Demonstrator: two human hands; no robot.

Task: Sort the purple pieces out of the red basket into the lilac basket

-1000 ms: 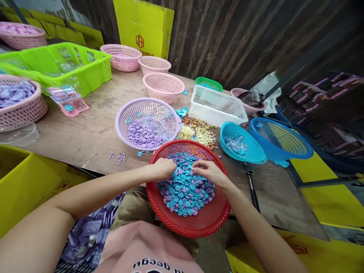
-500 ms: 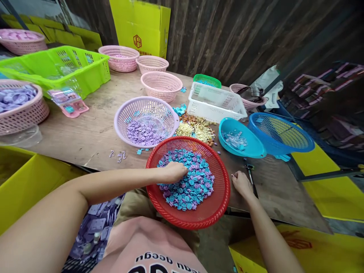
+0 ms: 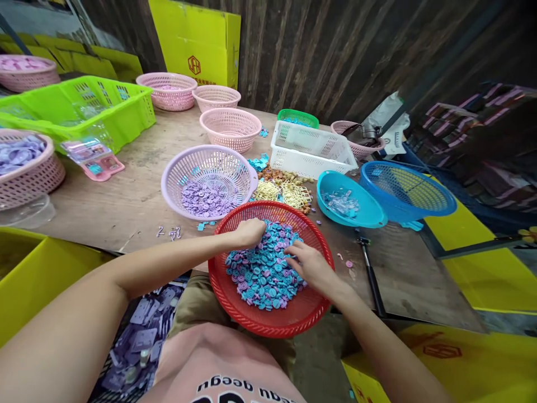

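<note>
A red basket (image 3: 235, 296) is sitting closest to the person, half over the near edge of the wooden table (image 3: 126, 196), and a heap of small blue and purple discs (image 3: 262, 274) is lying in its middle. Both hands are resting on that heap. The left hand (image 3: 249, 232) is lying at 11 o'clock on the pile with its fingers curled down into the discs; whether it is pinching one I cannot tell. The right hand (image 3: 308, 266) is sitting at 3 o'clock on the pile, fingers bent and pressing onto the discs, nothing clearly pinched between them.

Just off the basket at 3 o'clock, a few loose purple pieces (image 3: 347, 263) are lying on the wood. At 11 o'clock, touching the red rim, a lilac basket (image 3: 210, 182) is holding purple discs only. At 1 o'clock a turquoise bowl (image 3: 350, 198) is holding clear bits, and a blue basket (image 3: 406, 193) is standing just beyond it. Between them a yellow wire clutter (image 3: 285, 193) is lying. Farther off, a white basket (image 3: 308, 151) is standing at 12 o'clock, pink baskets (image 3: 230, 129) behind, and a green crate (image 3: 84, 109) at 10 o'clock
</note>
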